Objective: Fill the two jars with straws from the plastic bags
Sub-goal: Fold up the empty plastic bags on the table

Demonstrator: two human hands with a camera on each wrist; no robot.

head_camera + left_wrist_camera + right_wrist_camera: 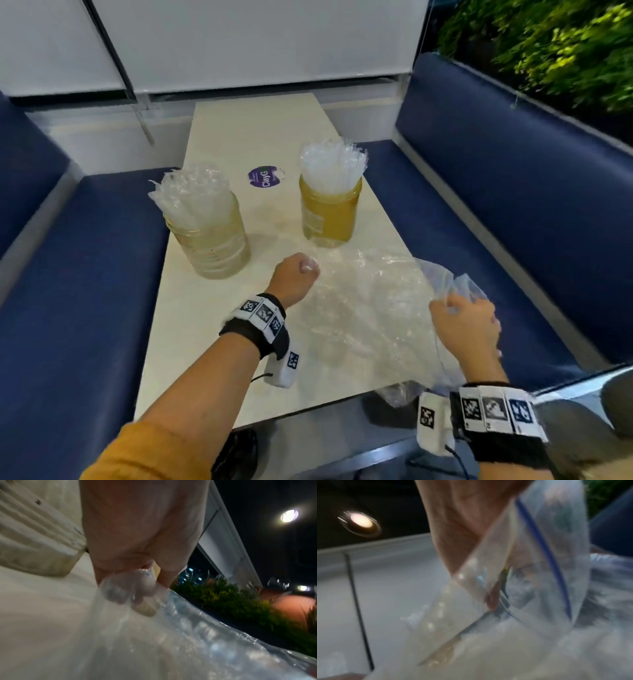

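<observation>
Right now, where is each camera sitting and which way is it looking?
Head: sits up high, looks down at the table, two jars of straws and a crumpled bag; shows both forearms, the left hand and the right hand.
Left wrist: low by the table, looks along the left hand at the bag it grips; a jar stands beside it.
Right wrist: looks along the right hand at the bag with a blue line it pinches.
Shared: all three show plastic bag.

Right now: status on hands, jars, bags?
Left hand and right hand each grip the clear plastic bag. Both jars hold straws. Nothing blocking.
</observation>
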